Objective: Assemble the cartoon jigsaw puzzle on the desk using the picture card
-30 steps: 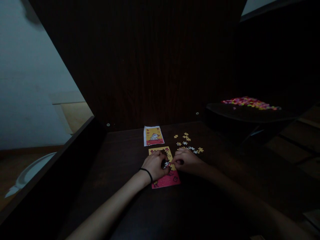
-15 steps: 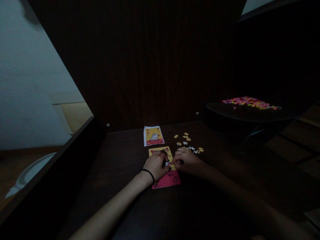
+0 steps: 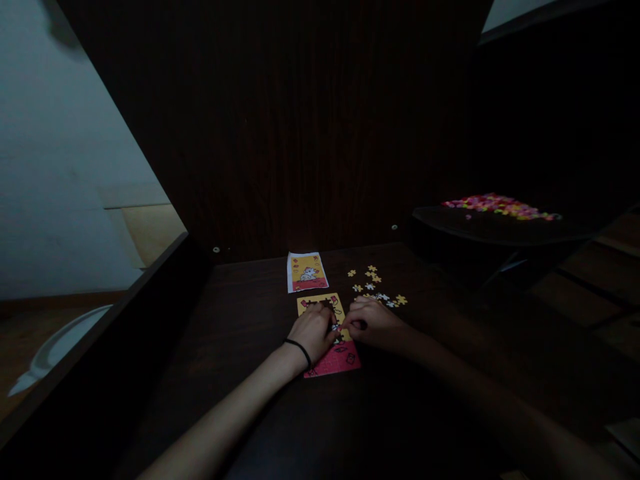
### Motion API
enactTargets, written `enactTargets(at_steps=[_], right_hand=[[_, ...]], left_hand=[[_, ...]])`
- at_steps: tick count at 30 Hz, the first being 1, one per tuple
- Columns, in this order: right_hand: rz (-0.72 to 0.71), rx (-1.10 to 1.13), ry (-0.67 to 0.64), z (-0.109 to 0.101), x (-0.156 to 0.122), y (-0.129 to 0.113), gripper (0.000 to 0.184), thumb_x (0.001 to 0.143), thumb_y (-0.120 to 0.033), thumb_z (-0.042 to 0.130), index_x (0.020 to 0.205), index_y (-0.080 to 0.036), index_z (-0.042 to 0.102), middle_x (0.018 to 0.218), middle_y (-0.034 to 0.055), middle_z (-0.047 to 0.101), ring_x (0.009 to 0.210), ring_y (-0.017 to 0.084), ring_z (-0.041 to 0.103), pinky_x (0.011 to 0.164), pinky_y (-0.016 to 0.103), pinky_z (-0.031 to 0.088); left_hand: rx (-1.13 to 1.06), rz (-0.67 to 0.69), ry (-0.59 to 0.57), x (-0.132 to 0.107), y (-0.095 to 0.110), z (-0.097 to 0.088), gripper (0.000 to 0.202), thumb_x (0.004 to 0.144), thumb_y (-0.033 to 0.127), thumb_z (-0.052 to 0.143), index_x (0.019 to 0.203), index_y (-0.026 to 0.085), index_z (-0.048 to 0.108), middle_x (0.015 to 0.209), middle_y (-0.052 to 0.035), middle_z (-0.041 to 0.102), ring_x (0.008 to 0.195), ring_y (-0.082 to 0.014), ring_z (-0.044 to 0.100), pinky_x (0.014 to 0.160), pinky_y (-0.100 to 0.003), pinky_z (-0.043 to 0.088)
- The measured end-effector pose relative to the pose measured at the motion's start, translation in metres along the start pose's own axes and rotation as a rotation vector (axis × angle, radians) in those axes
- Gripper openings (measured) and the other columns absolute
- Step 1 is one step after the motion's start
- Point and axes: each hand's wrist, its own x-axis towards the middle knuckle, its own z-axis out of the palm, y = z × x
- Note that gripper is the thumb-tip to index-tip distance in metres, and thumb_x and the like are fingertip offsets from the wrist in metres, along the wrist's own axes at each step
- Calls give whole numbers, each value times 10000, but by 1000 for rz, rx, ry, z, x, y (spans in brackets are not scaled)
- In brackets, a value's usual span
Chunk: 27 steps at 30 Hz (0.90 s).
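Observation:
A small yellow and red jigsaw puzzle (image 3: 336, 360) lies on the dark wooden table (image 3: 240, 320). My left hand (image 3: 313, 331), with a black band on its wrist, rests curled on the puzzle's left side. My right hand (image 3: 371, 321) sits on its right side, fingers pinched together at the puzzle's middle, where a small piece seems to be; the dim light hides it. Loose puzzle pieces (image 3: 377, 288) lie scattered just beyond my right hand. A reference picture card (image 3: 306, 271) lies behind the puzzle.
A dark wooden panel (image 3: 300, 120) rises behind the table, and a raised dark side edge (image 3: 115, 320) runs along the left. At the right a dark tray (image 3: 500, 227) holds several bright coloured bits (image 3: 500, 204). A pale floor and white object show at far left.
Both hands stay on the puzzle; the fingers have shifted slightly, with my left hand now covering more of the middle. Nothing else has moved.

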Motion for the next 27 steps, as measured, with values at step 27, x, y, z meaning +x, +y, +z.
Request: enactTargets(at_steps=[27], right_hand=[[28, -33, -62, -5, 1, -6, 164, 661, -126, 491, 580, -168, 627, 554, -3, 535, 604, 116, 432, 616, 236, 326]], left_hand=[[106, 1, -58, 1, 3, -3, 218, 793, 301, 503, 907, 119, 547, 956, -101, 550, 917, -230, 499, 809, -331, 375]])
